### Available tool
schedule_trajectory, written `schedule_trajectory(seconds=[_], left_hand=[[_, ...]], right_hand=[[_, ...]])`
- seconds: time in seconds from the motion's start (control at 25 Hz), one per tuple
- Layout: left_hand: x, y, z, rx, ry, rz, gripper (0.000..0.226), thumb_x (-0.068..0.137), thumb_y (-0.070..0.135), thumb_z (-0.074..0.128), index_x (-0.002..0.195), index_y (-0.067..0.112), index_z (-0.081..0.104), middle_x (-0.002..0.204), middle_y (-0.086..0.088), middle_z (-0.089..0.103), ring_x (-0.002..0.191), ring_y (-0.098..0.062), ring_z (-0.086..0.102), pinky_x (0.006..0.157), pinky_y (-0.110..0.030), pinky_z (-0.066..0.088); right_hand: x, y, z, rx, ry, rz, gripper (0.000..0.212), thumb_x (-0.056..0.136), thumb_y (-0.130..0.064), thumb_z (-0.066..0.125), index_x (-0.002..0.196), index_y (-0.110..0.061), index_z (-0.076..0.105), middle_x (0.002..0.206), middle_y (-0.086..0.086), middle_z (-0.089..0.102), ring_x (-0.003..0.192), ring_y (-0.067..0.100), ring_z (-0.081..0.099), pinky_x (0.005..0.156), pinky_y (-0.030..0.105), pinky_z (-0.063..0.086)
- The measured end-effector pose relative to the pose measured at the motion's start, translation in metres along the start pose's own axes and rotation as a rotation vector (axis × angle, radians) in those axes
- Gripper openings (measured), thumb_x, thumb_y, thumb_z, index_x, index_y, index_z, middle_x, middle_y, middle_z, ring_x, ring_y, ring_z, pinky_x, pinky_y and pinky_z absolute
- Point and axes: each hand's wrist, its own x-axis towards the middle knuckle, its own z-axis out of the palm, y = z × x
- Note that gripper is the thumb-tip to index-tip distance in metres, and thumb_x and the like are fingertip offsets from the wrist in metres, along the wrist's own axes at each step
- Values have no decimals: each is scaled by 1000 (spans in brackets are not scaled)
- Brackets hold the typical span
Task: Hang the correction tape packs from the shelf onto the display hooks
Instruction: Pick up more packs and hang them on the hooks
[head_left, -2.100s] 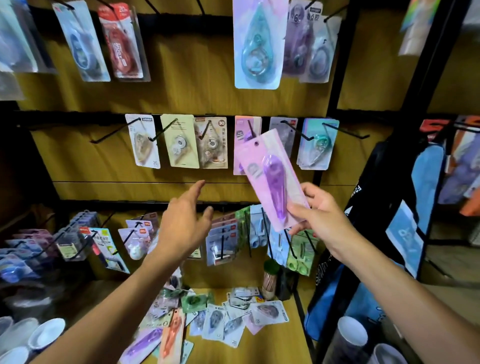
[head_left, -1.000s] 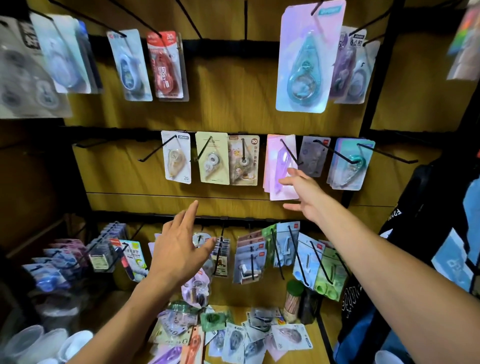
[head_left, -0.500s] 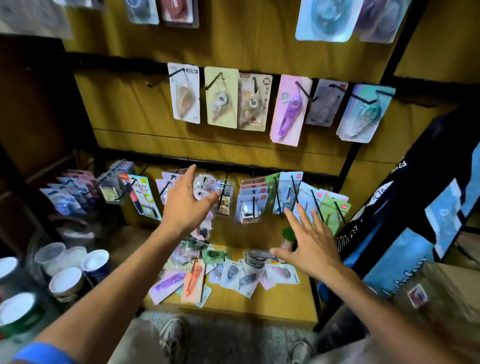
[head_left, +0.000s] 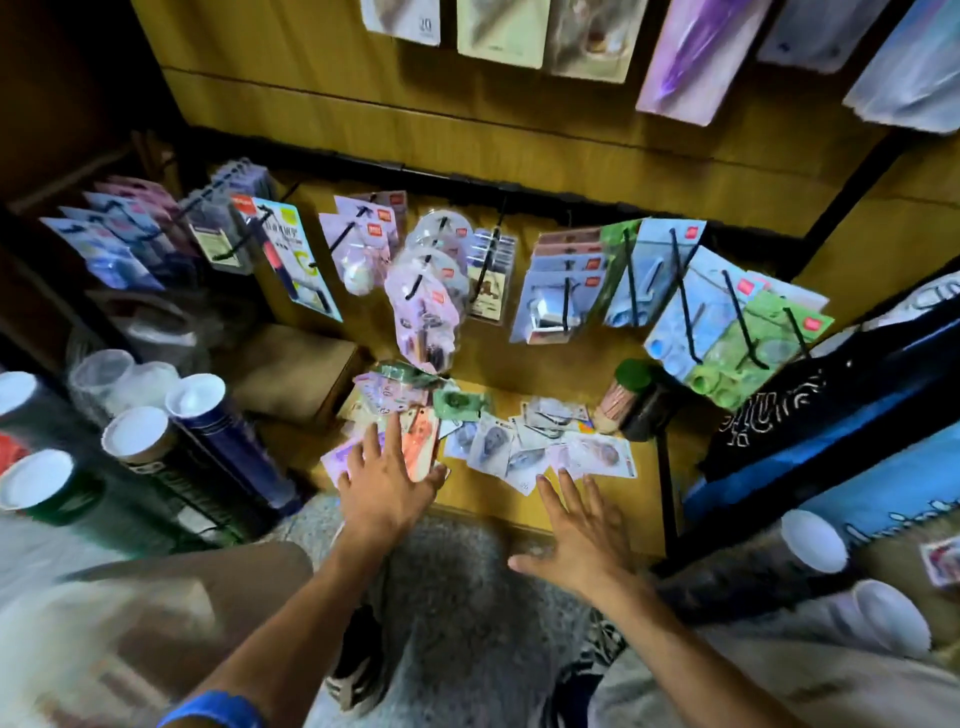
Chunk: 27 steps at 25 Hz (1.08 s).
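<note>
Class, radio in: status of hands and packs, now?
Left hand open on orange pack. Right hand open, empty. Loose packs on shelf, unhung. Nothing blocking.

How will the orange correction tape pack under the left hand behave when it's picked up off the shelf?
The orange correction tape pack is a flat carded blister, so probably light and fairly stiff. It overlaps neighbouring packs, so it may drag them along. The left hand lies flat on it; lifting an edge first looks easier.
</note>
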Motion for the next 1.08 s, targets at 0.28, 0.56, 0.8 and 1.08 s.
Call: schedule_trajectory(seconds=[0.28, 0.56, 0.8, 1.08], left_hand=[[72, -31, 108, 46, -296, -55, 95, 86, 60, 55, 156, 24, 0, 159, -10, 19, 139, -38, 30, 109, -55, 33], [144, -21, 198, -43, -514, -42, 99, 81, 47, 62, 156, 19, 3, 153, -11, 35, 136, -34, 40, 106, -45, 39], [178, -13, 228, -326, -422, -96, 89, 77, 39, 76, 149, 18, 28, 137, -15, 53, 123, -35, 54, 99, -36, 44], [178, 5, 233, -1008, -377, -482, 46, 93, -13, 50, 138, -5, 40, 91, -7, 58, 58, 1, 63, 46, -7, 45]], right_hand=[[138, 21, 53, 126, -111, 135, 115, 69, -82, 57, 156, -34, -1, 166, -3, -8, 152, 29, -4, 120, 50, 13], [266, 51, 48, 100, -8, 121, 115, 75, -52, 76, 157, -28, -1, 166, 3, -8, 152, 29, 2, 120, 42, 12], [323, 76, 65, -96, -38, 129, 143, 54, -62, 84, 155, -32, -13, 163, 7, -20, 149, 39, -10, 120, 55, 8], [322, 72, 72, -158, 119, 5, 110, 76, -46, 76, 156, -26, 4, 158, 5, 23, 136, 33, 34, 105, 42, 37]])
